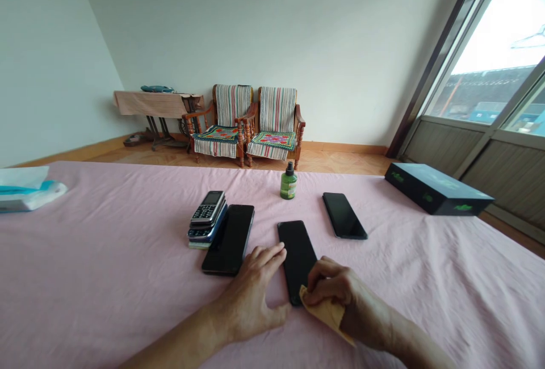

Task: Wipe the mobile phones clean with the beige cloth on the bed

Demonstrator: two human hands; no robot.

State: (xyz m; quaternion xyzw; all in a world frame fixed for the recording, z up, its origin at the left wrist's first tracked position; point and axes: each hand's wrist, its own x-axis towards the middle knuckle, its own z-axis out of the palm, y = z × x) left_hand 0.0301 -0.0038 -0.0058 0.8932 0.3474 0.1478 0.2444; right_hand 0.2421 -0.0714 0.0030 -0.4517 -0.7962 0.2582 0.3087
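Two bare hands nearest, both low over the pink cloth (106, 278), forearms reaching in from the bottom edge. Left hand (251, 289) flat and open, palm down, fingers spread loosely, fingertips touching the left edge of the middle smartphone (298, 255). Right hand (340, 292) curled shut, pinching a small tan wiping cloth (326, 311) against the near right corner of that same phone; soft, folded fabric trailing out under the palm.

Three black smartphones laid flat, screens dark and glossy: the middle one under the hands, a larger one (230, 238) just to its left, a third (344, 216) apart to the right and further back. Slim rounded rectangles, all three.

Beside the large left phone, touching its edge, one stack of small phones (207, 218): a keypad handset on top, silver-grey with rows of buttons, a blue one beneath, exact count in the stack unclear.

Behind the middle phone, one small green spray bottle (288, 183), upright, black cap, printed label.

Far right on the cloth, one dark flat box (438, 188) with green markings, matte, sharp-cornered. Far left, one white and teal packet (28, 187), soft-looking.

Beyond the table, two wooden armchairs (247, 125) side by side, striped covers, patterned seat cushions. Left of those, one cloth-draped side table (157, 105). Plain pale walls; large window (498, 57) at right, bright.
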